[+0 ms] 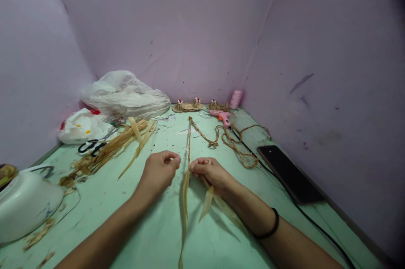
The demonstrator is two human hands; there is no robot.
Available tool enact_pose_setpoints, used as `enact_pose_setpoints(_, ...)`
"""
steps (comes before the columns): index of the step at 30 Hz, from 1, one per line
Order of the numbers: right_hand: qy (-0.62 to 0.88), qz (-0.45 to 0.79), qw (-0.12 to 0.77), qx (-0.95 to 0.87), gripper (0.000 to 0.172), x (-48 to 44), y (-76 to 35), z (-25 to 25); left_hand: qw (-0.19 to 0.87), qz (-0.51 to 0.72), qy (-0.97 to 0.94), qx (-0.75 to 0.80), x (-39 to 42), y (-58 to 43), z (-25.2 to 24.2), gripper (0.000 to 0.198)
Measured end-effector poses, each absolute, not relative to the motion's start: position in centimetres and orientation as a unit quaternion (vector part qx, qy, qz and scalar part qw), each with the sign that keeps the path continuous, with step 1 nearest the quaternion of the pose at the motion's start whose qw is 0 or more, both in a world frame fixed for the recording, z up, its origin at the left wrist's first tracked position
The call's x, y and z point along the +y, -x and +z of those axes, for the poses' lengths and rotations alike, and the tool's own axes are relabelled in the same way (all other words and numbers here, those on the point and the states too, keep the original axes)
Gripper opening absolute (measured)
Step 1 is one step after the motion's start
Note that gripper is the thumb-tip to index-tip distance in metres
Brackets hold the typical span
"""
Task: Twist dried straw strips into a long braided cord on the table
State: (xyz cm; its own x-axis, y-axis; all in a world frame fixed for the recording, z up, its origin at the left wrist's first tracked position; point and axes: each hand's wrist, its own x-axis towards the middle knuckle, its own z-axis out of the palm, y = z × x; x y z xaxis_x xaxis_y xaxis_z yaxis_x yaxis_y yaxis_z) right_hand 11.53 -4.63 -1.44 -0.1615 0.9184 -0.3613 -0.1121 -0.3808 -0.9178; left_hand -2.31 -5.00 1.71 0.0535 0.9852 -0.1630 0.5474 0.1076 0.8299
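Note:
A thin braid [189,142] of dried plant fibre runs straight toward me from a knotted far end on the table. My right hand [210,172] pinches its near end between thumb and fingers. Below that pinch, one long pale strip [184,205] hangs loose toward me. More flat strips [207,203] trail out under the right hand. My left hand [161,169] is just left of the braid, apart from it, with its fingers curled and the tips together. Whether anything thin is between them I cannot make out.
Left are a bundle of dried strips [107,148], black-handled scissors [87,146], plastic bags [126,96] and a white rounded container [31,205]. Right are loose braided cord [234,144], a pink glue gun [223,117], a thread spool [236,99], a phone [289,172] and a black cable [311,220].

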Motion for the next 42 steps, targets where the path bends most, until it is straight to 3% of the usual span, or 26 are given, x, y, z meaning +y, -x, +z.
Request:
enact_pose_setpoints(3,0.493,0.662,0.394,-0.403,0.008,-4.4,-11.6,-1.6,0.637,0.230,-0.483,0.554,-3.7,2.4,1.2,0.022)
enact_pose_setpoints(5,0.491,0.646,0.393,-0.433,0.007,-4.2,-11.8,-1.9,0.691,0.211,-0.452,0.522,-3.4,2.2,0.4,0.018)
enact_pose_setpoints(10,0.507,0.549,0.358,-0.560,0.002,-3.8,-12.1,-2.6,0.620,0.201,-0.504,0.566,-2.8,1.9,-0.3,0.005)
enact_pose_setpoints(14,0.522,0.515,0.343,-0.587,0.005,-3.8,-12.2,-2.8,0.585,0.240,-0.547,0.548,-2.7,1.7,-0.4,0.007)
enact_pose_setpoints(22,0.483,0.675,0.267,-0.489,0.012,-3.8,-13.9,-0.1,0.589,0.268,-0.542,0.537,-3.1,1.9,-0.6,0.007)
enact_pose_setpoints(33,0.474,0.720,0.324,-0.389,0.023,-3.7,-13.0,-0.9,0.614,0.274,-0.511,0.536,-3.2,1.9,-0.1,0.011)
enact_pose_setpoints(42,0.431,0.760,0.281,-0.397,0.020,-4.2,-12.7,-0.2,0.599,0.281,-0.571,0.486,-2.9,2.3,-1.0,0.015)
